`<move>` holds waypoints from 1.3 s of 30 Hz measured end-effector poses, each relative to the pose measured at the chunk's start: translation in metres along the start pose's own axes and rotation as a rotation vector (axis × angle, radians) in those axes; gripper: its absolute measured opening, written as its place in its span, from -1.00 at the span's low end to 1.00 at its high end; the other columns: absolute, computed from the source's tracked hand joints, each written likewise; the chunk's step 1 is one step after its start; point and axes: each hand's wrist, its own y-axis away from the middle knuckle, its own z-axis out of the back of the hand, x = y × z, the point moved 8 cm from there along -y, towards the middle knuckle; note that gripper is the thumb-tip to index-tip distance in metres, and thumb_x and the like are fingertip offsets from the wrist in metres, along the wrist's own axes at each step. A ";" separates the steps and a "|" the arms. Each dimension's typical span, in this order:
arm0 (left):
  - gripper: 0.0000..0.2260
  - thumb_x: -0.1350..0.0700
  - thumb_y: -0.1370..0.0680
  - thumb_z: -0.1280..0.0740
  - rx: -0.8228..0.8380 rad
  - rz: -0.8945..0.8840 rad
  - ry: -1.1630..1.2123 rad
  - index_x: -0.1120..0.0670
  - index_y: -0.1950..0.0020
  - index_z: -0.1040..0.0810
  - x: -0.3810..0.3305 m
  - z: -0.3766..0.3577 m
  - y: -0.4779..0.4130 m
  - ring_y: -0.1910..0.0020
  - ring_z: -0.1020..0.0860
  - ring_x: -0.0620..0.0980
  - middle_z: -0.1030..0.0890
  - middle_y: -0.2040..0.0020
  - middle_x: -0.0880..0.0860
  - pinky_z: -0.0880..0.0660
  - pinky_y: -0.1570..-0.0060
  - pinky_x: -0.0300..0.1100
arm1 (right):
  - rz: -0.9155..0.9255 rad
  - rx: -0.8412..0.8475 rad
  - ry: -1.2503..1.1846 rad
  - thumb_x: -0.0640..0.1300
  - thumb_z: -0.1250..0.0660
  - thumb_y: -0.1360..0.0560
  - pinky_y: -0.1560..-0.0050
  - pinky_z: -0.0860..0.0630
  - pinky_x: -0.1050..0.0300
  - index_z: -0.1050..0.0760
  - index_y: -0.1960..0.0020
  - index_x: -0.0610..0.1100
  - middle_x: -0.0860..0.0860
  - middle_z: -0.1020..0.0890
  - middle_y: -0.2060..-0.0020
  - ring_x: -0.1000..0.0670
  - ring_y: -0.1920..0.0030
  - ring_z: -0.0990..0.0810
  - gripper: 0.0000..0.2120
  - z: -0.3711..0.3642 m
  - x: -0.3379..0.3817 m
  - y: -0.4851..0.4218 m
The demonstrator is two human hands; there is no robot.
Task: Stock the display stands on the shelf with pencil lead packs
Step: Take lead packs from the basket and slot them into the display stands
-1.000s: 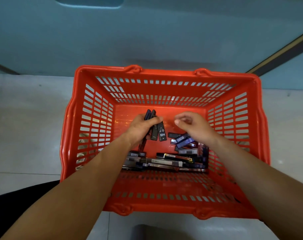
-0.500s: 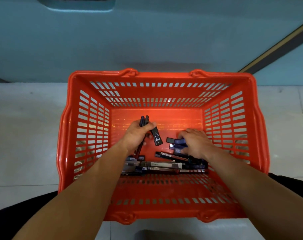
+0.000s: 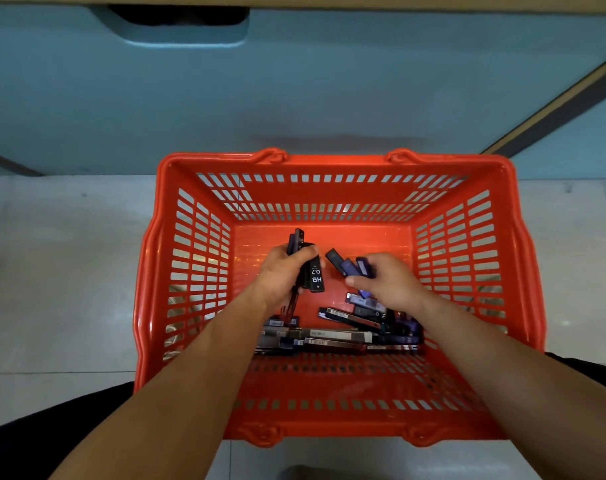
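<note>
Orange basket (image 3: 329,161): another handful gathered for stocking.
Right hand (image 3: 388,282) now pinches freshly lifted blue packs (image 3: 350,266); left hand (image 3: 284,271) grips black packs (image 3: 313,275).

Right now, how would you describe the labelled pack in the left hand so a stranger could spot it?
Look inside the orange slotted plastic basket on the tiled floor. There the left hand grips a few slim dark packs. The black pencil lead pack alone shows its broad face, printed 0.7 HB in white.
</note>
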 end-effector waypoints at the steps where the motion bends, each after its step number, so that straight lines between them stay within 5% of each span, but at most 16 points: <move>1: -0.82 0.09 -0.59 -0.40 -0.029 -0.002 -0.004 0.18 -0.08 -0.55 -0.002 0.000 0.002 0.36 -0.57 -0.03 -0.68 0.26 0.03 -0.41 0.46 -0.19 | 0.007 -0.007 -0.076 -0.12 -0.48 -0.52 0.25 -0.44 0.15 -0.58 0.20 -0.04 0.12 -0.55 0.39 0.15 0.37 -0.52 -0.86 0.002 0.007 0.002; 4: -0.82 0.09 -0.54 -0.47 -0.161 -0.037 -0.057 0.18 0.02 -0.57 -0.003 0.006 0.005 0.40 -0.60 -0.02 -0.63 0.34 0.04 -0.57 0.29 -0.14 | 0.014 -0.030 -0.231 -0.12 -0.48 -0.52 0.29 -0.46 0.36 -0.65 0.14 -0.05 0.16 -0.63 0.35 0.25 0.37 -0.57 -0.93 0.010 0.029 0.010; 7: -0.40 -0.21 -0.32 -0.60 -0.196 -0.075 -0.027 0.22 -0.10 -0.60 -0.006 0.005 0.011 0.21 -0.67 0.05 -0.68 0.23 0.06 -0.63 0.02 0.06 | 0.014 -0.032 -0.304 -0.10 -0.45 -0.54 0.33 -0.47 0.38 -0.64 0.08 0.00 0.14 -0.67 0.30 0.24 0.34 -0.60 -0.97 0.013 0.043 0.014; 12: -0.74 -0.01 -0.47 -0.54 -0.162 -0.110 0.060 0.20 0.10 -0.68 -0.019 -0.011 0.015 0.29 -0.66 0.03 -0.68 0.30 0.09 -0.61 0.20 -0.10 | -0.025 -0.011 -0.431 -0.09 -0.42 -0.57 0.33 -0.54 0.28 -0.62 0.04 -0.03 0.10 -0.69 0.25 0.15 0.29 -0.63 -0.97 0.005 0.055 0.015; 17: -0.35 -0.20 -0.20 -0.60 -0.143 -0.151 0.056 0.24 -0.09 -0.67 -0.036 -0.016 0.014 0.01 -0.70 0.11 -0.74 0.06 0.12 -0.59 -0.02 -0.03 | -0.001 0.010 -0.408 -0.06 -0.39 -0.59 0.33 -0.50 0.24 -0.63 0.06 -0.12 0.11 -0.64 0.33 0.13 0.31 -0.59 -0.86 0.013 0.066 0.015; 22: -0.46 -0.04 -0.26 -0.60 -0.104 -0.194 0.144 0.21 -0.12 -0.64 -0.058 -0.025 0.030 -0.02 -0.69 0.12 -0.73 0.02 0.12 -0.59 -0.18 0.05 | 0.009 -0.044 -0.513 -0.13 -0.29 -0.64 0.34 -0.42 0.25 -0.60 0.02 -0.18 0.04 -0.62 0.31 0.11 0.33 -0.52 -0.84 0.024 0.077 0.027; 27: -0.67 0.18 -0.46 -0.54 -0.169 -0.243 0.201 0.28 -0.15 -0.60 -0.075 -0.025 0.060 0.04 -0.70 0.14 -0.71 0.05 0.16 -0.64 -0.04 0.02 | 0.108 -0.023 -0.547 -0.27 -0.30 -0.61 0.20 -0.48 0.15 -0.62 0.01 -0.20 -0.01 -0.65 0.28 0.06 0.27 -0.58 -0.88 0.027 0.106 0.050; 30: -0.75 0.25 -0.46 -0.54 -0.187 -0.304 0.168 0.26 -0.10 -0.62 -0.090 -0.029 0.082 0.07 -0.71 0.12 -0.72 0.06 0.17 -0.65 0.00 -0.01 | 0.197 -0.117 -0.512 -0.29 -0.38 -0.57 0.26 -0.45 0.24 -0.62 -0.04 -0.17 0.11 -0.61 0.34 0.18 0.33 -0.54 -0.91 0.037 0.126 0.068; 34: -0.75 0.26 -0.47 -0.53 -0.162 -0.365 0.146 0.34 -0.07 -0.60 -0.112 -0.030 0.106 0.09 -0.68 0.18 -0.70 0.08 0.24 -0.63 0.00 0.03 | 0.264 -0.222 -0.570 -0.30 -0.49 -0.47 0.33 -0.45 0.18 -0.52 0.08 -0.15 0.07 -0.57 0.36 0.09 0.35 -0.51 -0.84 0.055 0.146 0.092; 39: -0.89 0.27 -0.49 -0.51 -0.147 -0.479 0.020 0.25 0.06 -0.61 -0.152 -0.027 0.149 0.21 -0.63 0.12 -0.65 0.20 0.18 -0.61 0.11 0.01 | 0.302 -0.121 -0.623 -0.27 -0.29 -0.62 0.34 -0.40 0.17 -0.56 0.11 -0.19 -0.01 -0.56 0.32 0.06 0.31 -0.50 -0.86 0.062 0.180 0.123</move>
